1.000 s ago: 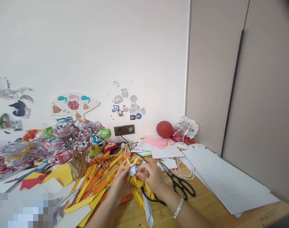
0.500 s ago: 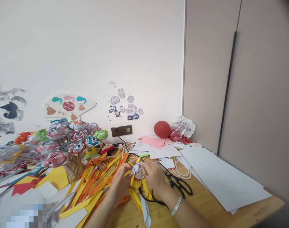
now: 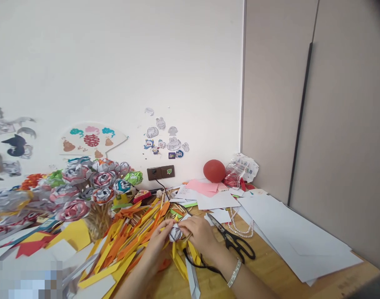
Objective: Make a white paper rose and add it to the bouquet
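Observation:
Between my two hands is a small white paper flower (image 3: 175, 233), its layers folded round one another. My left hand (image 3: 160, 236) grips it from the left with the fingertips at its upper edge. From the right, my right hand (image 3: 200, 234) pinches it too, and a thin stick shows beside the fingers. Just below the flower lie yellow folded paper strips (image 3: 179, 262) and a white strip (image 3: 193, 278). Black-handled scissors (image 3: 235, 243) rest on the table right of my right hand.
Orange and yellow paper strips (image 3: 124, 241) heap up on the left. Behind them stand finished paper flowers (image 3: 104, 178) on sticks. White sheets (image 3: 299, 236) cover the right of the table (image 3: 361, 272). A red balloon (image 3: 214, 170), a bead string (image 3: 240, 228) and a black cable (image 3: 205, 265) are nearby.
My hands have turned the flower and shifted their fingers on it, with the right fingers moving left over its top. The whole view has moved slightly.

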### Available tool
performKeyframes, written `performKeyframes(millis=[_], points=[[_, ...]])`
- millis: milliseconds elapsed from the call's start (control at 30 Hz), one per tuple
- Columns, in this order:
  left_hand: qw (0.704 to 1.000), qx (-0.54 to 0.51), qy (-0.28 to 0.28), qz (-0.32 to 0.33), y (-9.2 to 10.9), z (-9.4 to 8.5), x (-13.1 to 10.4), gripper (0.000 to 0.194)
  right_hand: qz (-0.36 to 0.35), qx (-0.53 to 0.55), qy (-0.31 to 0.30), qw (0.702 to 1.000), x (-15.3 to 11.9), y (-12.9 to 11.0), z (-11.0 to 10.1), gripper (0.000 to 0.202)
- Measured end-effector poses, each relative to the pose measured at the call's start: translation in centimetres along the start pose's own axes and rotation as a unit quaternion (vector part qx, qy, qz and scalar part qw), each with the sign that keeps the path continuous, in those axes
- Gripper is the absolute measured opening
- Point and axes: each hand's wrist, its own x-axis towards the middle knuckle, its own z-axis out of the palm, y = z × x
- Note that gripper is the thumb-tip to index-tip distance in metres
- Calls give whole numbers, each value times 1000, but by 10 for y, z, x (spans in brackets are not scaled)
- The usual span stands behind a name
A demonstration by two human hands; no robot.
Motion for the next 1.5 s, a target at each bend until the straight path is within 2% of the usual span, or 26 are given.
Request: performKeyframes(millis=[200,300,367,433,533,600,900,1033,1167,1367,1433,1500], points=[[1000,8,20,-5,7,9,-7,27,0,29,-21,999,0,-2,-1,13],[1000,8,9,10,6,9,-7,30,62,43,-29,997,0,-5,-3,14],[1000,7,20,18,4,6,-4,28,114,58,-26,991,0,-8,-6,26],[999,10,43,12,3,3,-1,27,133,72,-24,988,-1,-8,-8,27],[998,0,66,-1,1,0,1,27,114,78,-33,990,-2,-7,-6,16],[997,-12,72,-1,1,0,1,27,96,68,-36,992,-2,-5,-3,16],[1000,-3,15,14,5,4,-4,18,-11,79,-27,996,0,0,0,7],[1000,-15,19,5,9,10,-9,16,-50,53,-24,997,-2,0,-1,11],[999,-4,40,3,14,14,-15,12,-39,43,-10,998,-3,-3,0,13],[999,23,34,4,18,14,-17,16,60,50,-12,997,-3,-12,0,11],[999,28,33,6,18,14,-17,18,52,31,-21,998,-4,-12,-1,10],[999,29,35,-4,18,15,-17,19,9,-13,-31,999,-5,-8,-2,11]])
